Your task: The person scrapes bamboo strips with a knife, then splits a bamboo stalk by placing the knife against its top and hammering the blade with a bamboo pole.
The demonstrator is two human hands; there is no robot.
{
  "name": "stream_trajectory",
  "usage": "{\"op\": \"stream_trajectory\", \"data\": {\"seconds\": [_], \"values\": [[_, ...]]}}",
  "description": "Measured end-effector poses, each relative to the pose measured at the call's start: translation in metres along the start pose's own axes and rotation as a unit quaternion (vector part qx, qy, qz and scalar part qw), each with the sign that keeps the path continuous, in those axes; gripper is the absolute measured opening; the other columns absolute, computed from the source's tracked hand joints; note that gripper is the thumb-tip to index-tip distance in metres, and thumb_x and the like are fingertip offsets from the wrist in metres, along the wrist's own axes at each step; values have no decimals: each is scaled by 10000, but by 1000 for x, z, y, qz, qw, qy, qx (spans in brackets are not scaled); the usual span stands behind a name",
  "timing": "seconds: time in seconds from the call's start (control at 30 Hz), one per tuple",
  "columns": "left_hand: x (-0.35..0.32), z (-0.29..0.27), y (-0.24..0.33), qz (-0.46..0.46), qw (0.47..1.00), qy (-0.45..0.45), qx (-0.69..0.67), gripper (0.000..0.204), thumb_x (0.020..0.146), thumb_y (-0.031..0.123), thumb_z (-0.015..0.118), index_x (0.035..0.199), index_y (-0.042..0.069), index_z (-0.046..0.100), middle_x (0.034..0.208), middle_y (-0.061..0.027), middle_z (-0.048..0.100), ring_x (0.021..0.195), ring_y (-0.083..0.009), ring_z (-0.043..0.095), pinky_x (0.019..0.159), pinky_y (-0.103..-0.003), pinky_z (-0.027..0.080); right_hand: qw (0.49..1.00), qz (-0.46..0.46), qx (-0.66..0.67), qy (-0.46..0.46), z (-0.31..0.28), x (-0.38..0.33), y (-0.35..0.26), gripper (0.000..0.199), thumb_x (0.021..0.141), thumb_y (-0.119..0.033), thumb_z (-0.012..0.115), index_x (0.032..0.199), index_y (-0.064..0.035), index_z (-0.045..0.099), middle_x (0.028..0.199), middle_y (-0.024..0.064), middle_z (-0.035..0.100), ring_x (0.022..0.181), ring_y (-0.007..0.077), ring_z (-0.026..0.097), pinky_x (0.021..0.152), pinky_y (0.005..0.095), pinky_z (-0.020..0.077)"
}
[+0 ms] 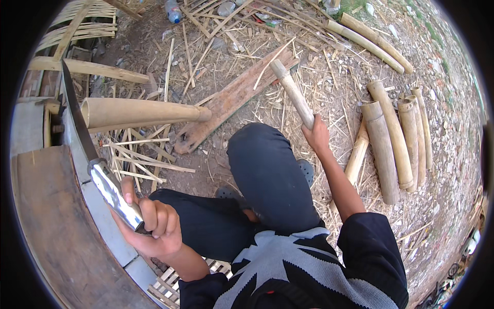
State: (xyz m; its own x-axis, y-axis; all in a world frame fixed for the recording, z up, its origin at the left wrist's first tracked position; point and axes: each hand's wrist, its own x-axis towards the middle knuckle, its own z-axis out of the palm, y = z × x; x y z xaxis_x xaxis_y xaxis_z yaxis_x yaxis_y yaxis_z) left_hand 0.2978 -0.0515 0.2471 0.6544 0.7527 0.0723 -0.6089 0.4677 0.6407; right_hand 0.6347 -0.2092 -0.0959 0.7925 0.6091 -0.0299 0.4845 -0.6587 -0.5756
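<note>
My left hand (pixel 154 224) is closed around the shiny silver handle of a machete (pixel 78 121), its long dark blade pointing up and away at the far left. The index finger lies along the handle. In front of my right knee, my right hand (pixel 316 135) grips the near end of a short, pale, round wooden stick (pixel 294 95). A thick bamboo length (pixel 149 114) reaches from beside the blade to a reddish wooden plank (pixel 226 105) on the ground. The blade appears close to the bamboo's wide end, but I cannot tell whether they touch.
Several cut bamboo pieces (pixel 383 154) lie at the right, with two longer ones (pixel 368 46) farther back. Thin bamboo strips (pixel 149 162) and shavings litter the dirt. A wooden board (pixel 49 216) runs along my left side. A plastic bottle (pixel 173 11) lies at the far edge.
</note>
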Motion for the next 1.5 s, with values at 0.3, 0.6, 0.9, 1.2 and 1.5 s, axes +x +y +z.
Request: {"op": "stream_trajectory", "data": {"seconds": [0.3,0.6,0.9,1.2,1.5], "values": [[-42,17,85,-42,998,36,-14,396,1068,505,224,1061,137,371,483,39,291,342,-63,219,364,-229,213,980,-88,175,43,-94,-6,-181,487,792,-294,738,1082,67,589,798,281,669,737,404,695,681,457,525],[-114,21,193,-80,994,44,-54,588,1009,658,169,1021,128,422,497,54,295,353,-48,183,373,-218,160,938,-247,242,14,-184,-103,-416,436,848,-254,751,1115,52,592,755,185,674,628,229,679,587,351,503],[-157,14,246,-77,996,24,-37,528,1027,621,202,1007,134,406,493,57,293,343,-40,203,363,-213,187,896,-383,221,51,-239,-170,-551,464,848,-256,755,1179,20,582,852,170,694,725,225,679,676,348,514],[-195,2,283,-84,995,25,-48,557,1015,644,204,1008,128,413,494,61,301,342,-33,206,359,-210,184,847,-468,215,130,-257,-212,-635,505,845,-328,755,1212,-23,589,869,161,710,751,254,703,675,359,528],[-221,9,296,-93,994,4,-60,616,1000,675,187,1005,112,436,512,48,310,356,-47,205,360,-211,185,842,-529,71,75,-222,-219,-653,454,818,-328,754,1161,-91,578,859,184,691,819,390,674,689,473,522]]}}
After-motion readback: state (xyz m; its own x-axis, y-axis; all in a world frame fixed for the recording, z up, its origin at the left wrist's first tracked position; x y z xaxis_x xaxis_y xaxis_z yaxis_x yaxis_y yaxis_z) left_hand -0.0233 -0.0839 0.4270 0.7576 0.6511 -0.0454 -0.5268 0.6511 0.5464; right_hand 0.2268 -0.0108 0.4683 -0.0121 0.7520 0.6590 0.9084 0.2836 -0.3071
